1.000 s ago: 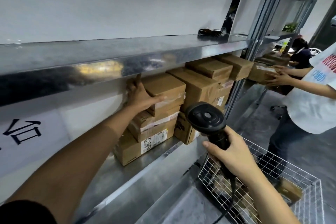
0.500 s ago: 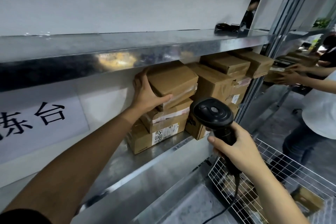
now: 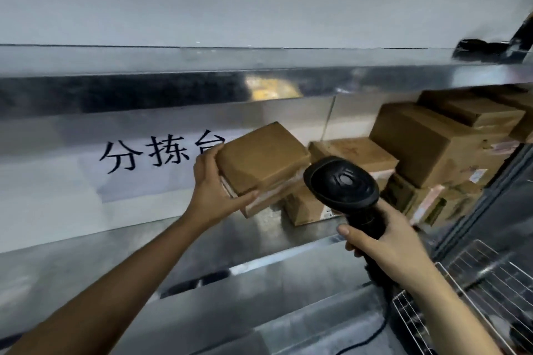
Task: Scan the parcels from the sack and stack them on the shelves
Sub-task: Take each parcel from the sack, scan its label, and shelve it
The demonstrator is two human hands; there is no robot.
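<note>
My left hand [image 3: 215, 192] grips a flat brown cardboard parcel [image 3: 261, 157] by its left end, holding it tilted in the air just left of the stacked parcels [image 3: 427, 147] on the metal shelf [image 3: 202, 236]. My right hand [image 3: 386, 245] holds the handle of a black barcode scanner [image 3: 341, 181], whose head sits just right of the held parcel. The stack fills the right part of the shelf, several boxes deep and partly hidden behind the scanner.
An upper steel shelf [image 3: 173, 81] runs across above, with a dark object [image 3: 484, 49] at its right end. A white sign with black characters [image 3: 155, 153] hangs on the back wall. A wire basket [image 3: 473, 291] stands at the lower right.
My left hand has lifted the top parcel off the stack and drawn it left, away from the pile. The view has swung left; the other person is out of sight.
</note>
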